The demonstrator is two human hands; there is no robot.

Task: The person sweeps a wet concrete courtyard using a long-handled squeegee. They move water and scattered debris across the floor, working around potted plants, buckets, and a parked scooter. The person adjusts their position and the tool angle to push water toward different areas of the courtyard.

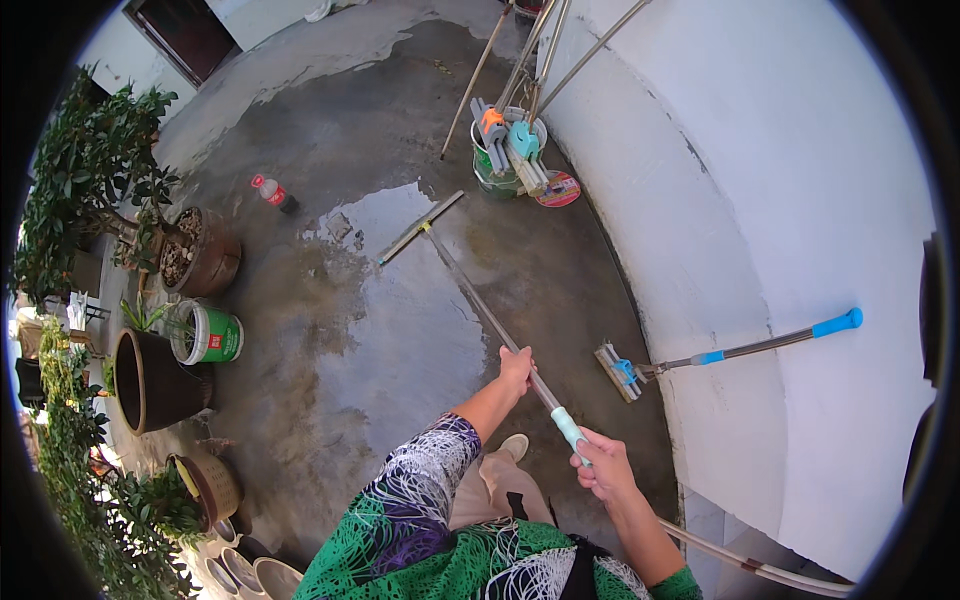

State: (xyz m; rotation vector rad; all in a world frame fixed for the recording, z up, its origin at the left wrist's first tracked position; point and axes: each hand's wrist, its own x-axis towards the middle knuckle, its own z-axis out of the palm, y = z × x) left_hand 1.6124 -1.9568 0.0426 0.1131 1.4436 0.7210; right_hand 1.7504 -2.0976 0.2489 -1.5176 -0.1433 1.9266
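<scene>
A long-handled floor squeegee (480, 300) slants away from me, its wide blade (420, 228) resting on the wet concrete floor. My left hand (517, 370) is wrapped round the middle of the metal pole. Lower down, my right hand (603, 466) grips the pole's end by its pale mint sleeve (568, 428), thumb along the top. A film of water (410, 330) reflects light around the blade and nearer to me. Beside the blade's left end lies a small greyish patch or scrap (340, 227) that I cannot make out.
A blue-handled sponge mop (622, 372) leans on the white wall (700, 250) at right. Farther off, a bucket (495, 182) holds several mops. A red-labelled bottle (275, 193) stands on the floor. Potted plants (205, 255) and a green-and-white bucket (218, 335) line the left.
</scene>
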